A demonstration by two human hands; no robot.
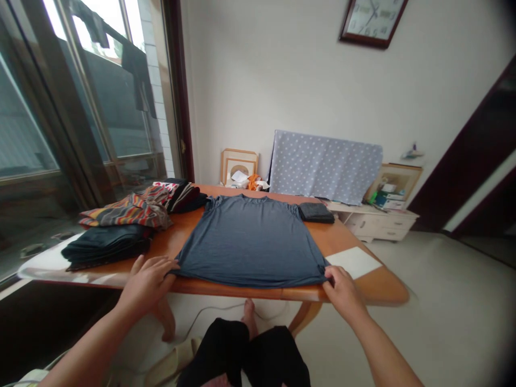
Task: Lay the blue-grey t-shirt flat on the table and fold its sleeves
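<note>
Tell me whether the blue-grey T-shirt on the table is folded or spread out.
Spread out: the blue-grey T-shirt lies flat and open on the orange wooden table, its hem corners at the left hand and right hand.

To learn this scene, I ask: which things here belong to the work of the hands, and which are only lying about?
Part of the work: left hand, right hand, blue-grey T-shirt.
Only lying about: dark folded clothes, striped folded cloth, wall clock.
</note>
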